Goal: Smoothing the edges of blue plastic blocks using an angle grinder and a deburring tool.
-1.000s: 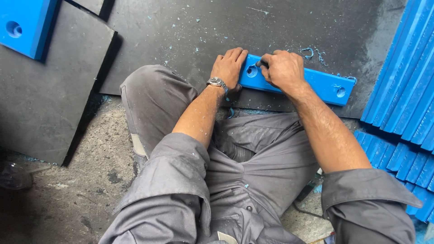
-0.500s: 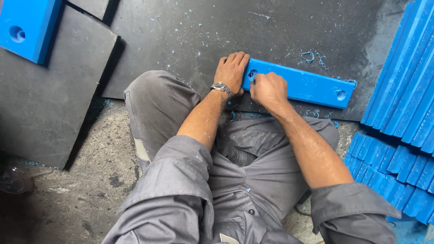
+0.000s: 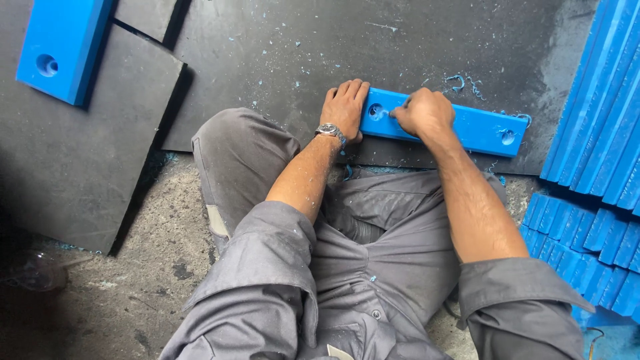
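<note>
A long blue plastic bar (image 3: 473, 127) with a round hole near each end lies on a black rubber mat (image 3: 267, 60) in front of my crossed legs. My left hand (image 3: 343, 107), a watch on its wrist, lies flat on the mat and presses against the bar's left end. My right hand (image 3: 423, 113) rests on top of the bar, its fingers closed around a small tool that is mostly hidden. The tool's tip points at the left hole (image 3: 377, 110). Blue shavings (image 3: 463, 83) lie just beyond the bar.
A wider blue block (image 3: 63, 47) with a hole lies on a black sheet at the far left. Several blue bars (image 3: 600, 113) are stacked at the right, and more (image 3: 580, 233) lie beside my right knee. Rough concrete floor (image 3: 133, 287) shows at the lower left.
My right hand dropped toward the bar's near edge, then came back up beside the left hole. The left hand and the bar stayed in place.
</note>
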